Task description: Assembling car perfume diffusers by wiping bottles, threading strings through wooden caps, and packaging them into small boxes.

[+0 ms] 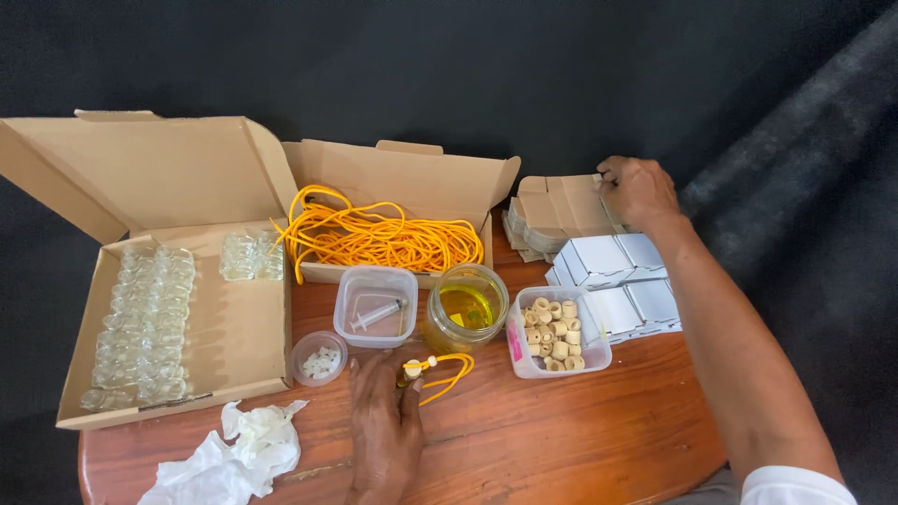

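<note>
Here, left hand (pixel 383 425) pinching small bottle (pixel 412 370) with yellow cord (pixel 447 372) near table's (pixel 561 430) front edge; right hand (pixel 636 190) gripping flat cartons (pixel 557 208) at far right corner.

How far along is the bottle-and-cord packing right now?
Done: folded white boxes stand at the right. In hand: the left hand pins a small corked bottle on a yellow cord to the wooden table, while the right hand reaches the stack of flat cardboard blanks. Left: rows of empty glass bottles, coiled yellow cord and a tub of corks.
</note>
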